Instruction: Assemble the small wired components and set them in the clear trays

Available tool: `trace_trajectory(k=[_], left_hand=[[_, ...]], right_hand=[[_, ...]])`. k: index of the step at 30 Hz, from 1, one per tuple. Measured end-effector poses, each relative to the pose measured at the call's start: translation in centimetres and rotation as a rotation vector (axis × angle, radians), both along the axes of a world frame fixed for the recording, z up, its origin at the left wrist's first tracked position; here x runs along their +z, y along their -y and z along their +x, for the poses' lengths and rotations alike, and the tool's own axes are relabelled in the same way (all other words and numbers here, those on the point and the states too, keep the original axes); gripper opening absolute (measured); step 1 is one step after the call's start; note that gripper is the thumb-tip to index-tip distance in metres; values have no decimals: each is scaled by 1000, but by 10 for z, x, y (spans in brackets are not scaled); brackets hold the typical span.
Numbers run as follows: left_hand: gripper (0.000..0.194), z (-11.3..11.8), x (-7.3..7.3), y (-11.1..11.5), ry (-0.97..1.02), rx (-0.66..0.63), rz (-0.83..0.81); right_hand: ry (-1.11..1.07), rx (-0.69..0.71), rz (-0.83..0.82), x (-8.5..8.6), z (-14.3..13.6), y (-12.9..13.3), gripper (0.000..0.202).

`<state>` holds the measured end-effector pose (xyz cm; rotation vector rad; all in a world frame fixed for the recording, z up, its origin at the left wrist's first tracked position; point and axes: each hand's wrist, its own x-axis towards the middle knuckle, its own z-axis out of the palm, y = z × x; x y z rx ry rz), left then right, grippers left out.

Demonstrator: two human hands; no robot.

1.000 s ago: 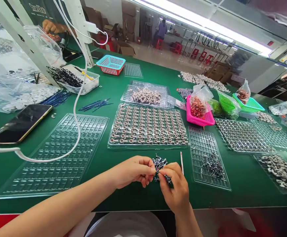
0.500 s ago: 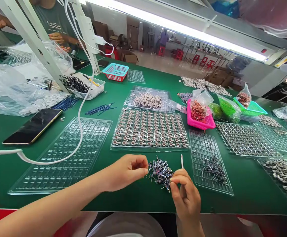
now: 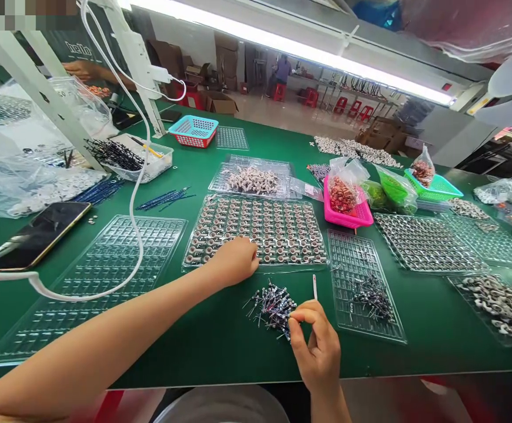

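Observation:
My left hand (image 3: 237,260) is over the front edge of a clear plastic tray (image 3: 258,268), fingers curled down. What its fingertips hold, if anything, is hidden. Round brown-and-silver parts (image 3: 231,216) sit in rows in that tray. My right hand (image 3: 316,341) is pinched closed at the right side of a loose pile of small dark parts with thin wire leads (image 3: 273,305). Whatever lies between its thumb and forefinger is too small to make out. Just beyond that hand, a thin white strip (image 3: 314,286) lies on the green table.
A clear tray (image 3: 92,270) with a white cable (image 3: 137,205) across it lies left, near a phone (image 3: 35,235). To the right are another tray with dark leaded parts (image 3: 372,299), a pink basket (image 3: 348,218) and a heap of grey parts (image 3: 498,305). Behind stands a blue basket (image 3: 194,124).
My left hand has moved away from beside the pile, forward onto the front edge of the tray. My right hand stays pinched by the pile. The whole view has shifted slightly.

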<state>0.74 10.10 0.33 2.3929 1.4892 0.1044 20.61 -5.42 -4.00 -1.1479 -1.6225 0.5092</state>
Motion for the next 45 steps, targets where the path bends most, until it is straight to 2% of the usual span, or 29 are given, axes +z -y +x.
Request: trace_trajectory(k=[6, 11, 15, 18, 19, 22, 27, 33, 38, 45], left_hand=[[20, -11, -3, 4, 47, 53, 1], [25, -13, 8, 26, 154, 75, 69], [24, -9, 20, 62, 411, 72, -109], [16, -3, 19, 81, 686, 135, -291], [21, -1, 17, 84, 775, 155, -358], [44, 4, 8, 85, 971, 165, -575], [34, 2, -1, 81, 1010, 118, -736], [27, 1, -7, 85, 1157, 139, -829], [26, 3, -5, 87, 1163, 190, -865], [24, 4, -5, 87, 1174, 200, -864]], right_hand=[[-5, 26, -7, 0, -2, -2, 15], [-69, -54, -87, 1, 2, -3, 8], [-143, -129, -193, 6, 3, -2, 8], [-209, -145, -202, 8, -2, -1, 10], [-224, -141, -193, 7, -4, -1, 9], [-225, -127, -175, 3, -8, 0, 8], [-193, -148, -151, -2, -9, 1, 7], [-131, -206, -112, -1, -13, 0, 6], [-100, -227, -124, -1, -15, -1, 6], [-74, -228, -152, -1, -14, 0, 7]])
